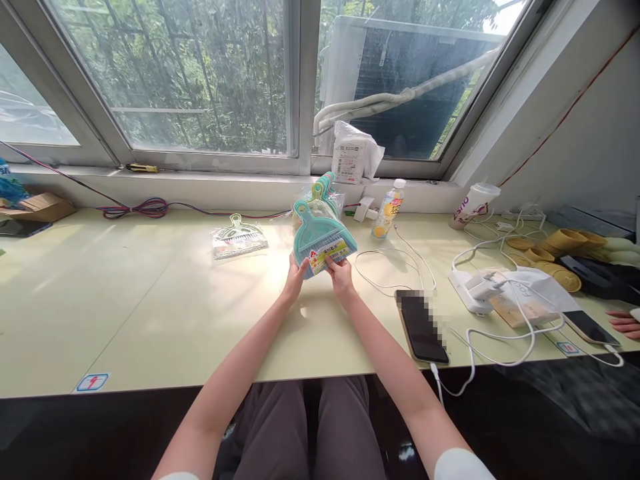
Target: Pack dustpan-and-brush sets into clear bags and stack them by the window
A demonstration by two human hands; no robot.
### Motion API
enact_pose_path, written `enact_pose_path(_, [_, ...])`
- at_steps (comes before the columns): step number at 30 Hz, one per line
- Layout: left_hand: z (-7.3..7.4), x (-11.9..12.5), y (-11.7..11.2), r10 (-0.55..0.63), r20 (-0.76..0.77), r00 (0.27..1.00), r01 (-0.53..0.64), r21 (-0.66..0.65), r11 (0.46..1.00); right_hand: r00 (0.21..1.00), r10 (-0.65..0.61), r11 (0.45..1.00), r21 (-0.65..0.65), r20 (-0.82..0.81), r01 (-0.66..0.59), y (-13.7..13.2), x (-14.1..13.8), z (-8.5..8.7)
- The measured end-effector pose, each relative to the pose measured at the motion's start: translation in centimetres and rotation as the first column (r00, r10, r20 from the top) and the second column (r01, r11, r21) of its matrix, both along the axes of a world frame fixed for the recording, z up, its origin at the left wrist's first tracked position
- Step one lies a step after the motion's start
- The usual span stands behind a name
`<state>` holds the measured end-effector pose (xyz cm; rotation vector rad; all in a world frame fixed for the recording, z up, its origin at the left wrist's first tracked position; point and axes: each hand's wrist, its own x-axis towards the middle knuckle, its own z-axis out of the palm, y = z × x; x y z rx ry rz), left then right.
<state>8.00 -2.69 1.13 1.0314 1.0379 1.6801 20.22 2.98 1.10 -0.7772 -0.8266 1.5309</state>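
A teal mini dustpan and brush set (323, 233) with a yellow printed label is tilted up between my two hands, above the table. My left hand (296, 279) grips its lower left corner, thumb on the front. My right hand (341, 275) pinches its lower edge near the label. Right behind it stand more dustpan sets (326, 185) in clear plastic, with green and teal handles; the held set partly hides them. To the left, a pale green dustpan set (240, 240) lies in a clear wrapper on the table.
A juice bottle (388, 210) and a phone (423, 327) with a white cable are on my right. Beyond them are a power strip (470, 293), a paper cup (473, 205) and another person's hand (625, 325). A white package (354, 157) sits on the windowsill; a cable bundle (143, 208) lies left.
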Motion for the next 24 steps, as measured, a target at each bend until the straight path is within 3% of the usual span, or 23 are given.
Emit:
enact_pose_path(5, [0.3,-0.4,-0.2,-0.035,-0.014,0.999,0.035,-0.024,0.999,0.999,0.036,0.997,0.060,0.034,-0.038,0.4,0.5,-0.1])
enact_pose_path(13, [-1.1,-0.7,0.6,0.090,-0.120,0.989,-0.082,0.066,0.994,0.998,0.062,0.998,0.030,0.022,-0.062,0.2,0.2,-0.5])
enact_pose_path(20, [-0.4,-0.1,-0.4,0.208,-0.232,0.950,-0.179,0.141,0.974,0.998,0.067,0.998,-0.019,0.002,-0.067,0.7,0.8,-0.2])
enact_pose_path(24, [-0.5,0.1,-0.7,0.223,-0.291,0.930,-0.178,0.173,0.969,0.996,0.043,0.999,-0.020,-0.078,-0.045,1.3,1.8,-0.2])
